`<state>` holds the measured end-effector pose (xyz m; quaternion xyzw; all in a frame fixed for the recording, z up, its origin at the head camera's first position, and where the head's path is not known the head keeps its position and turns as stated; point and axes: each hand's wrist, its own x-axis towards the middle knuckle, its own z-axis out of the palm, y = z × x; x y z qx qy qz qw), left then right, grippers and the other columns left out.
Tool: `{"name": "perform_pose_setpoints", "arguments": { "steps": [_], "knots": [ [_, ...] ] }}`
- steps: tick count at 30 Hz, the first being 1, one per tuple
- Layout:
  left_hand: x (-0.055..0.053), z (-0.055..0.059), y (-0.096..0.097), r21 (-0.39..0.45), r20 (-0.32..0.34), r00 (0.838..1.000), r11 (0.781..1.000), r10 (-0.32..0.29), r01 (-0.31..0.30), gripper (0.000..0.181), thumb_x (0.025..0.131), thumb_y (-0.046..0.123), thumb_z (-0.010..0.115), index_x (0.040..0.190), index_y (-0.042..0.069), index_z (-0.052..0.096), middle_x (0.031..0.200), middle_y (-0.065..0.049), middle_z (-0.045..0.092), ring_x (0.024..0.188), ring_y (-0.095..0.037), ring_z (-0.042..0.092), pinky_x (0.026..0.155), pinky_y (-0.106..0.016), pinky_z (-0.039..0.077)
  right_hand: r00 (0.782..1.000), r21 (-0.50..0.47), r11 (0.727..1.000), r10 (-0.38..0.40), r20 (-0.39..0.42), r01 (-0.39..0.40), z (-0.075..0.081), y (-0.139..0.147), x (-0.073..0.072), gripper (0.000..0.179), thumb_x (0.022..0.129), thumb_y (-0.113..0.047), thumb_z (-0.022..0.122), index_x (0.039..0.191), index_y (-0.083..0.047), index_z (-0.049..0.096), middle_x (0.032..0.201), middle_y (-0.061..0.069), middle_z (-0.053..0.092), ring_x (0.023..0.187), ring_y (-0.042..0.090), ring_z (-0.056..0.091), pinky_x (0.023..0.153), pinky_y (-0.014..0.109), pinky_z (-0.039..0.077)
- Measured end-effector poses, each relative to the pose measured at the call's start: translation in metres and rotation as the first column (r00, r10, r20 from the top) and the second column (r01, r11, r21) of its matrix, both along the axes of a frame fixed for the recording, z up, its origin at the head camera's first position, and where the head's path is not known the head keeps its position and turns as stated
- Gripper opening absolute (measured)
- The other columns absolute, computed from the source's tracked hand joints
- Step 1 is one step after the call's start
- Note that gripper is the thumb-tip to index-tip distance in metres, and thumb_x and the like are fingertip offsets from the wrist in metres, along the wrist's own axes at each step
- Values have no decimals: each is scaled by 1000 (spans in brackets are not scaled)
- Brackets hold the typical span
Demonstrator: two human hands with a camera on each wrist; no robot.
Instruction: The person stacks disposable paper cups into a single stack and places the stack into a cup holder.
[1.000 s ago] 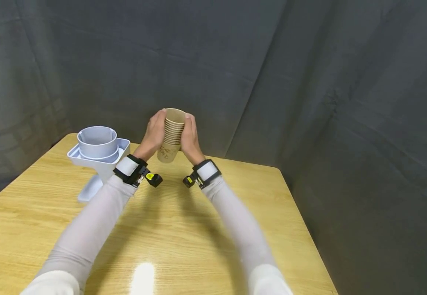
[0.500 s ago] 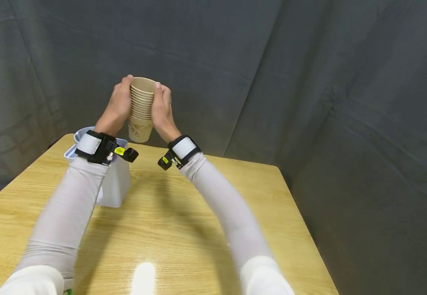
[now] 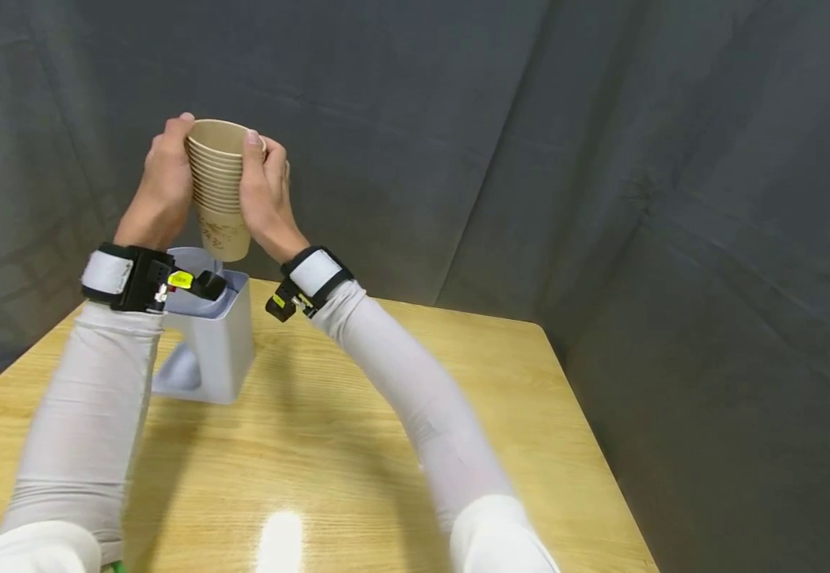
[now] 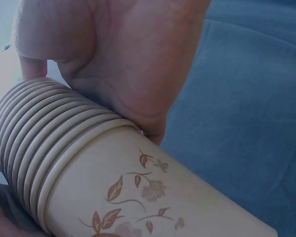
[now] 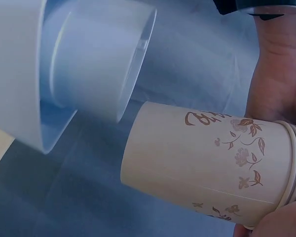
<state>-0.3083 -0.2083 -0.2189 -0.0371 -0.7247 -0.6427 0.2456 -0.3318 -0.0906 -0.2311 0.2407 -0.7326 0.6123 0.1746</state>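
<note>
A stack of nested beige paper cups (image 3: 221, 229) is in the air, mouths up and slightly tilted. My left hand (image 3: 165, 179) grips its left side near the rims. On the other side my right hand (image 3: 266, 187) holds it, thumb at the top rim. The left wrist view shows the ribbed rims and brown floral print of the cups (image 4: 138, 187). Below the stack stands a pale grey-white plastic stand (image 3: 227, 342) with a round collar on top. In the right wrist view, the base of the stack is close to this round collar (image 5: 98, 59), apart from it.
The stand rests on a wooden table (image 3: 357, 382), toward its far left, partly hidden by my left wrist. Dark grey cloth (image 3: 386, 159) hangs behind the table and along its right side. Each wrist wears a strapped camera.
Both hands have carried the cup stack leftward and upward, from the right of the stand to above it. The stand has stayed in place.
</note>
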Motion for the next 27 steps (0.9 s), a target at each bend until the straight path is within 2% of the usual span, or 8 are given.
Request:
{"name": "perform_pose_setpoints", "arguments": {
  "steps": [5,13,19,23,27],
  "knots": [
    [3,2,-5,3,9,999,999,42,-42,48,109,43,23,79,22,55,74,6,44,69,-13,41,67,-24,32,1000,-4,1000,27,-1,-27,5,-6,0,45,111,-35,31,134,-1,49,120,4,55,103,4,49,88,9,39],
    [6,-2,-14,127,29,997,989,73,-76,47,108,40,31,72,21,55,68,8,45,63,-10,40,62,-22,32,997,-15,998,68,38,-67,3,-15,5,45,110,-36,33,131,-1,53,109,1,56,95,2,49,84,9,41],
    [12,-13,-21,163,28,998,985,54,-58,46,108,39,30,73,19,53,70,6,44,62,-11,38,61,-22,32,995,-4,997,77,67,-77,-5,-19,12,43,110,-37,35,123,-1,55,99,1,54,88,3,50,77,10,42],
    [15,-22,-25,170,28,999,985,25,-29,46,108,39,29,74,18,53,73,5,43,64,-12,38,62,-22,32,992,17,995,94,88,-96,-13,-21,13,43,110,-38,34,123,-2,54,101,0,53,90,3,49,79,12,42],
    [16,-34,-29,132,59,998,990,35,-42,47,108,41,28,73,21,53,71,7,44,64,-11,39,62,-23,32,990,27,994,101,97,-104,-25,-24,14,45,109,-38,34,120,0,56,101,2,55,91,5,51,81,13,42]
  ]
}}
